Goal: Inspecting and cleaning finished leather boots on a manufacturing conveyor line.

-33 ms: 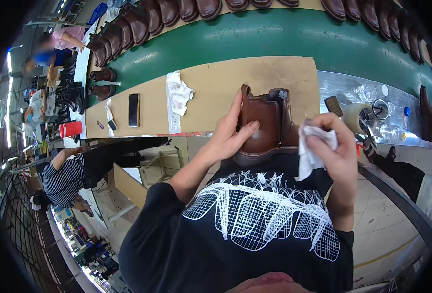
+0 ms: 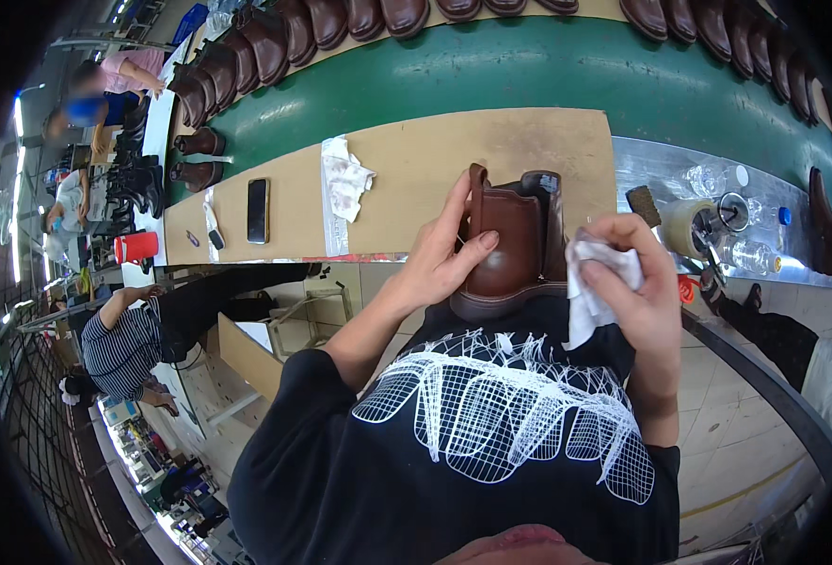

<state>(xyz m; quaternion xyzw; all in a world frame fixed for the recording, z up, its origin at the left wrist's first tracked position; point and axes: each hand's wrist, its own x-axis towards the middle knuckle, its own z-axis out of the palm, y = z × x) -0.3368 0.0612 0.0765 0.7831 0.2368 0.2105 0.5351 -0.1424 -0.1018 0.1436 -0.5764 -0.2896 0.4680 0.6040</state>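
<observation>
A brown leather ankle boot (image 2: 508, 247) rests close to my body at the front edge of the cardboard-topped bench, its opening toward the far side. My left hand (image 2: 444, 254) grips its left side, with the thumb lying on the leather and the fingers behind the shaft. In my right hand (image 2: 637, 273) a crumpled white cloth (image 2: 593, 282) is pinched between thumb and fingers. That cloth is right beside the boot's right end; whether it touches the leather I cannot tell.
On the cardboard (image 2: 397, 141) lie a phone (image 2: 258, 211), a stained rag (image 2: 344, 184) and a white-handled tool (image 2: 214, 226). A sponge block (image 2: 642, 204), a tub (image 2: 687, 229) and clear bottles (image 2: 753, 254) stand at right. Brown boots (image 2: 327, 24) line the green belt (image 2: 510, 71). Other people work at left.
My right hand and the cloth have moved slightly left, closer to the boot. The boot has shifted a little, while my left hand keeps its hold.
</observation>
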